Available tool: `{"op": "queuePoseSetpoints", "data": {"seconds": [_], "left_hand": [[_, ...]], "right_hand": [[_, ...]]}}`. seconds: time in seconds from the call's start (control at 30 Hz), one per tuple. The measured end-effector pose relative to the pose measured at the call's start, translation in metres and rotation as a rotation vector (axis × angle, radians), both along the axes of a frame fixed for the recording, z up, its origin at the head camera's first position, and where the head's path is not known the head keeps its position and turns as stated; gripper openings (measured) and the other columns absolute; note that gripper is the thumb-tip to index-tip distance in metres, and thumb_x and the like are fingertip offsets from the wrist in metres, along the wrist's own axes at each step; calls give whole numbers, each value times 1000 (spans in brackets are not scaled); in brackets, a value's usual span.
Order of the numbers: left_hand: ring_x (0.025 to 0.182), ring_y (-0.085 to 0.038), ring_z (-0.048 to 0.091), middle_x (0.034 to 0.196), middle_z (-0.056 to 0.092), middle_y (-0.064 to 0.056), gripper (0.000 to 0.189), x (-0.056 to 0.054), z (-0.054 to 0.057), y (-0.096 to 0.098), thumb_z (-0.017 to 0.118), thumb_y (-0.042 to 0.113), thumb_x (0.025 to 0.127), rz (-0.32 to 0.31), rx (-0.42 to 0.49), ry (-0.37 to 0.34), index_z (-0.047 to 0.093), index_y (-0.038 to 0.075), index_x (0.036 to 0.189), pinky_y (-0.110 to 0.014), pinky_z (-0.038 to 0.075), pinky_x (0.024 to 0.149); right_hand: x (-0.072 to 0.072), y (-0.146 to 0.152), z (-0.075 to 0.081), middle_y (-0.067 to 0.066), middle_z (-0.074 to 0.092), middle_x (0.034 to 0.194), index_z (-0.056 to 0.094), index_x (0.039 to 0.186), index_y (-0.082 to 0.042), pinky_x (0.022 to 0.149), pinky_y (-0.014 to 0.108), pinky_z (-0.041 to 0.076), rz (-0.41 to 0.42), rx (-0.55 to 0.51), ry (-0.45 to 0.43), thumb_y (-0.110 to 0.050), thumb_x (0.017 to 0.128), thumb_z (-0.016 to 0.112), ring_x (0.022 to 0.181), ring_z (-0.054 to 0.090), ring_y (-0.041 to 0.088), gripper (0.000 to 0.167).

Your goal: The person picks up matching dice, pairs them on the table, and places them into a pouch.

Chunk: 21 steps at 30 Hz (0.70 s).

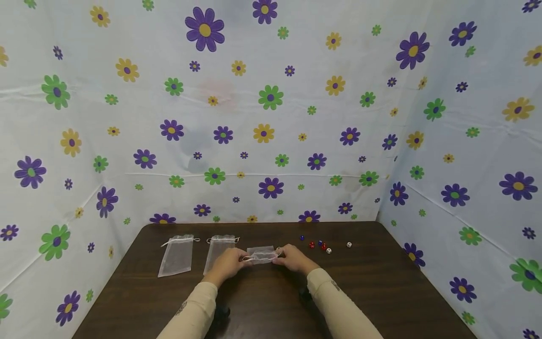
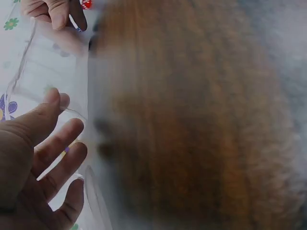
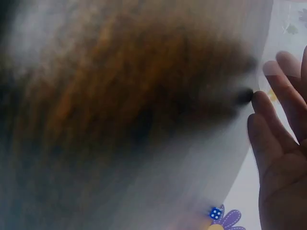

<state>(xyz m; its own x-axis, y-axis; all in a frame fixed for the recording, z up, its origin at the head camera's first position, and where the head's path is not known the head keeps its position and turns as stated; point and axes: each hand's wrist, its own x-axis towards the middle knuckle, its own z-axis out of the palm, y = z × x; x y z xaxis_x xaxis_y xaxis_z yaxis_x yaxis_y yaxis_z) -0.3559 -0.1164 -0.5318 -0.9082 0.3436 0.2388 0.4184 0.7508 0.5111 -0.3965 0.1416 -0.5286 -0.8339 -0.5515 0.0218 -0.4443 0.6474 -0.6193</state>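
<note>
A small sheer white drawstring bag (image 1: 260,254) is stretched between my two hands, close over the dark table. My left hand (image 1: 229,264) pinches its left edge near the white cord, thumb against forefinger. In the left wrist view the other fingers (image 2: 69,153) of that hand are spread away from the translucent bag (image 2: 57,72). At the opposite edge, my right hand (image 1: 293,258) pinches the bag near the cord's other end. The right wrist view shows that hand's fingers (image 3: 268,129) extended, its thumb out of frame.
Two more sheer drawstring bags lie flat to the left, one at the far left (image 1: 178,256) and one (image 1: 218,249) partly behind my left hand. Right of my hands are scattered dice: blue (image 1: 302,238), red (image 1: 312,245) and white (image 1: 349,244). A flowered cloth (image 1: 271,202) stands behind the table (image 1: 262,301).
</note>
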Motion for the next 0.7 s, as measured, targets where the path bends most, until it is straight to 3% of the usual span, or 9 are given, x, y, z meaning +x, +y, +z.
{"op": "queuePoseSetpoints", "data": {"seconds": [0.17,0.37,0.5,0.6,0.7], "left_hand": [[64,-9,50,74,63,8,19,2,-5,-2,76,26,91,14,12,-48,69,17,76,-33,45,60],[79,-16,65,89,73,3,9,2,-7,0,74,25,94,30,8,-49,75,17,90,-43,54,72],[88,-25,68,97,73,-4,19,2,-7,2,77,28,92,90,-2,-45,72,12,101,-47,54,76],[98,-28,67,108,70,-9,34,1,-6,2,82,24,87,132,47,-10,66,9,114,-48,54,82],[109,-30,64,121,66,-12,48,0,-2,4,85,17,84,112,105,67,59,9,124,-49,53,91]], "right_hand": [[3,-2,-1,-1,69,86,81,95,-3,68,27,46,13,31,7,-14,95,72,72,51,9,14],[4,-3,-6,2,74,96,82,93,-4,73,30,49,-36,30,-10,-14,96,71,78,55,10,15],[3,-6,-8,1,72,90,81,87,-4,68,29,46,-61,9,-28,-14,96,71,74,54,11,17],[3,-10,-6,-1,69,86,81,85,-4,66,28,44,-76,1,-38,-14,96,71,71,51,10,18],[3,-12,-5,0,71,88,82,85,-5,67,28,45,-84,6,-39,-14,96,71,72,52,10,18]]}}
